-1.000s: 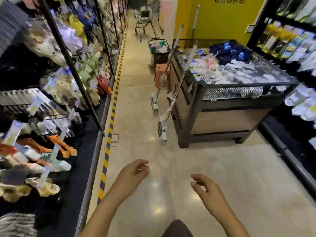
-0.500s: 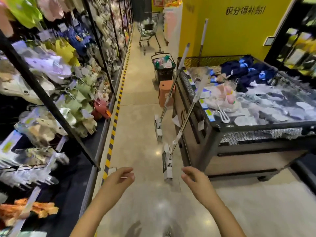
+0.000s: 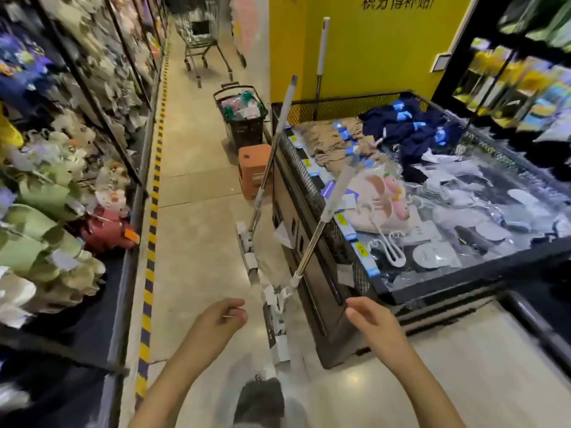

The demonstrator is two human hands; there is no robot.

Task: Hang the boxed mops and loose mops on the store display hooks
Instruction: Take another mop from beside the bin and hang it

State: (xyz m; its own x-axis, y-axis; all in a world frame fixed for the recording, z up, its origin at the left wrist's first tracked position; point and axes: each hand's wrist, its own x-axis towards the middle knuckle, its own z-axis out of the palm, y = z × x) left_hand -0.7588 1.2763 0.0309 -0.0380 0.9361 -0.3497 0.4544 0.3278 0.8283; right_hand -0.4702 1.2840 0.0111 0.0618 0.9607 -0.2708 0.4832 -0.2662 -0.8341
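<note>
Two loose flat mops lean against the left side of a black display bin (image 3: 383,291). The nearer mop (image 3: 321,223) has its white head (image 3: 276,325) on the floor just ahead of my hands. The farther mop (image 3: 272,159) stands behind it with its head (image 3: 247,251) on the floor. A third handle (image 3: 321,47) rises behind the bin against the yellow wall. My left hand (image 3: 221,322) hovers left of the nearer mop head, fingers loosely curled, empty. My right hand (image 3: 370,319) hovers to its right, relaxed and empty.
Shelves of plush goods (image 3: 61,180) line the left, edged by a yellow-black floor stripe (image 3: 151,242). An orange stool (image 3: 253,169), a black basket trolley (image 3: 244,115) and a shopping cart (image 3: 202,32) stand further up the aisle. The bin holds socks and packaged goods.
I have walked forward up the aisle, so the mops and bin are much closer. Both hands stay raised and empty, now flanking the nearer mop head.
</note>
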